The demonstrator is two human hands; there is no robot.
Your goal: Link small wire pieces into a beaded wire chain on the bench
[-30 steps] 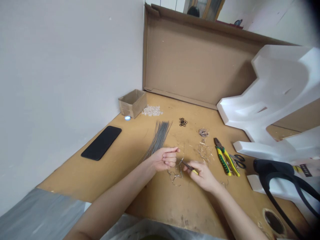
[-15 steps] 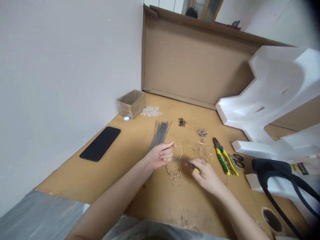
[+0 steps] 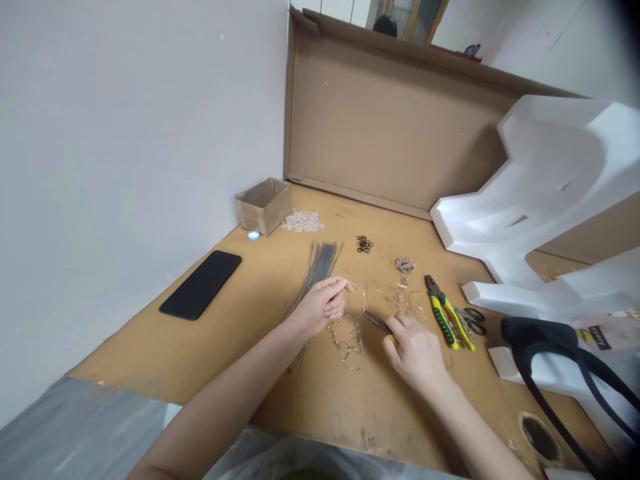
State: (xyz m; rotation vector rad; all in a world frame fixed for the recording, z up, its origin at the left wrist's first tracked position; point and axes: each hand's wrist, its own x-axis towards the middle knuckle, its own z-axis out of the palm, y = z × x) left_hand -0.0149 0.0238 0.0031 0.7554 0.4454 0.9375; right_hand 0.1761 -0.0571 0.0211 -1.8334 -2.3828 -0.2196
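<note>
Between finger and thumb, my left hand (image 3: pixel 327 305) pinches a thin wire (image 3: pixel 365 300) bent into a curve. My right hand (image 3: pixel 413 347) is closed round a pair of pliers (image 3: pixel 377 321) with yellow on the handles. Their dark jaws point left and meet the wire's lower right side; whether they clamp it I cannot tell. Below the hands lies a small tangle of bent wire pieces (image 3: pixel 349 343) on the table. A bundle of straight grey wires (image 3: pixel 320 263) runs behind and under my left hand.
On the wooden table (image 3: pixel 320 427) are a black phone (image 3: pixel 201 285), a cardboard box (image 3: pixel 265 208), clear beads (image 3: pixel 303 221), black rings (image 3: pixel 365 244), coiled wire (image 3: pixel 405 265), green-yellow pliers (image 3: pixel 443 313) and scissors (image 3: pixel 474 321). White foam packaging (image 3: pixel 550 167) stands right. A cardboard panel (image 3: pixel 400 127) closes the back.
The pliers' jaws have come up to the wire, which now shows as a rounder curve. My left hand has shifted slightly upward.
</note>
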